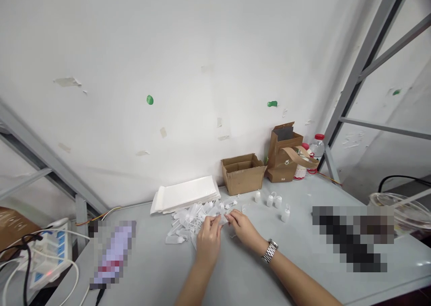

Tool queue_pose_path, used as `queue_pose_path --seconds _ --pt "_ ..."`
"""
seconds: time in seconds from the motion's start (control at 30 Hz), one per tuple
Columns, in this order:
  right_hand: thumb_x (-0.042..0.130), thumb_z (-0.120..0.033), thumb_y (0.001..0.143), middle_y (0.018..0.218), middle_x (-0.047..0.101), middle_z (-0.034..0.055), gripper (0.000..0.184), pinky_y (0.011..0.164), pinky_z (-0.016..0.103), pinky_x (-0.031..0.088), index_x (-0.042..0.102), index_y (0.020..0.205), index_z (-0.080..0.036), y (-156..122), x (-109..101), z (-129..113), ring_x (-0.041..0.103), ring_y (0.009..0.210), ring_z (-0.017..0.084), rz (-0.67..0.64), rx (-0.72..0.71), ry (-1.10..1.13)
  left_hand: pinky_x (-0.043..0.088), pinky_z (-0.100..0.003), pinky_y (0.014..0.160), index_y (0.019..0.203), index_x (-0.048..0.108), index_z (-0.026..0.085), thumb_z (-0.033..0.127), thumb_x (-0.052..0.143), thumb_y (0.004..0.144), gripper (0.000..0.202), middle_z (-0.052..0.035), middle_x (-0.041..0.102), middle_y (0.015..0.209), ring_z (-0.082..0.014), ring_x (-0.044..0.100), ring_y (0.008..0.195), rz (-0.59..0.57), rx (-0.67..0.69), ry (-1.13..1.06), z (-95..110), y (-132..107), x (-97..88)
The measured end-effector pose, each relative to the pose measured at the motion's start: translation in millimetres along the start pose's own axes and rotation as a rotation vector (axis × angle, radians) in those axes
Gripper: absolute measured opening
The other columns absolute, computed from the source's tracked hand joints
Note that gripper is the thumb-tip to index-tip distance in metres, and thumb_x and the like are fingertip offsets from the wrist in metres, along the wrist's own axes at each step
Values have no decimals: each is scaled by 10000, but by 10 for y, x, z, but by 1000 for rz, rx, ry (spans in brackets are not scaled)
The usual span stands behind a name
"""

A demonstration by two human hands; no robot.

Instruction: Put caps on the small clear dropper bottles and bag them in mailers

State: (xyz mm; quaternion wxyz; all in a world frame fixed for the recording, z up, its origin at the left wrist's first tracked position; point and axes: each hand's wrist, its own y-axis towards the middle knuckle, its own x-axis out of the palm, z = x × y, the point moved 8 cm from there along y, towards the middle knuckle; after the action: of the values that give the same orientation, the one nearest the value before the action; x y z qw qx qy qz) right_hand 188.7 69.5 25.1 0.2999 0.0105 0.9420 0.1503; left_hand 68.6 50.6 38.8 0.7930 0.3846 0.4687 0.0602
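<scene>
My left hand [209, 236] and my right hand [245, 228] meet just in front of a pile of small translucent plastic pieces [183, 227]. Fingers of both hands are pinched together around one small translucent plastic piece [222, 219], partly hidden by the fingertips. The right wrist wears a metal watch [270, 250]. To the right of the hands stand several small white bottles, among them a nearer one [285, 215] and one farther back [257, 197]. Some have thin loops at the top.
White flat packets [186, 193] lie behind the pile. An open cardboard box [244, 175] and a brown paper bag [283, 157] stand by the wall. A red-capped bottle [318, 146] is at the back right. Cables and a power strip [50, 256] sit left of the grey table [161, 274].
</scene>
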Motion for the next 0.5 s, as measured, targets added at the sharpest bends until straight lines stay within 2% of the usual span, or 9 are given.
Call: queue_pose_path --seconds 0.13,0.27,0.33,0.4,0.5 --pt "340 -533 857 520 434 -35 472 525 254 366 473 568 -185 15 90 141 427 506 121 -73 183 263 491 -245 647 1030 614 221 149 419 854 273 -44 583 821 -149 606 758 16 -4 -30 6 9 -31" --pt "372 -630 795 498 450 -26 545 510 251 351 548 564 -169 61 2 138 411 482 114 -100 190 462 508 -262 655 996 637 236 194 465 833 240 -35 573 824 -151 609 755 39 -137 -148 -100 39 -52" --pt "401 -660 760 514 493 -5 566 525 257 365 567 541 -166 90 -102 175 431 496 121 -47 205 548 516 -267 646 982 645 239 228 479 826 228 -32 568 833 -148 604 747 41 -237 -213 -174 45 -48" --pt "466 -659 724 531 512 3 536 528 257 372 579 544 -167 106 -230 256 443 510 124 78 239 625 519 -263 634 981 646 241 252 486 821 226 -34 565 852 -145 598 754 34 -309 -272 -223 44 -32" --pt "565 -616 683 586 536 3 452 532 256 385 614 629 -169 91 -340 375 458 526 124 237 287 729 517 -268 634 978 647 244 264 499 812 224 -35 563 866 -148 592 762 22 -347 -319 -247 38 -6"
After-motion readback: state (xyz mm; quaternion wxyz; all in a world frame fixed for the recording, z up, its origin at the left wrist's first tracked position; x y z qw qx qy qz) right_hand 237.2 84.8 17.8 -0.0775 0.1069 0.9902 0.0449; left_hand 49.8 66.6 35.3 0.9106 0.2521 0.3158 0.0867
